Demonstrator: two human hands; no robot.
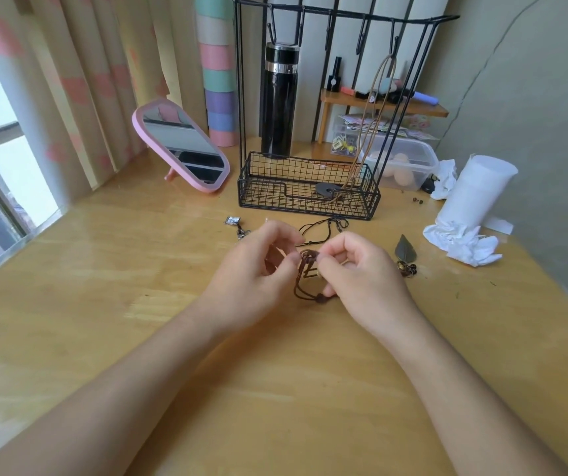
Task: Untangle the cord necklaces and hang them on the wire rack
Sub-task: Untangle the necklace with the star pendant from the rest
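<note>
Both hands meet over the middle of the wooden table. My left hand (258, 266) and my right hand (361, 273) pinch a knotted brown cord necklace (306, 269) between their fingertips; its loops hang down to a bead near the table. A thin black cord necklace (323, 226) lies on the table just beyond my hands. The black wire rack (306, 187) stands behind it, with hooks along its top bar. A tan cord necklace (375, 115) hangs from a hook on the right, its dark pendant (325, 190) resting in the rack's basket.
A leaf-shaped pendant (404, 250) lies right of my hands, a small charm with a clasp (234, 223) to the left. A pink mirror (181, 146), black flask (279, 101), plastic box (402, 159), paper roll (474, 190) and crumpled tissues (461, 240) surround the rack.
</note>
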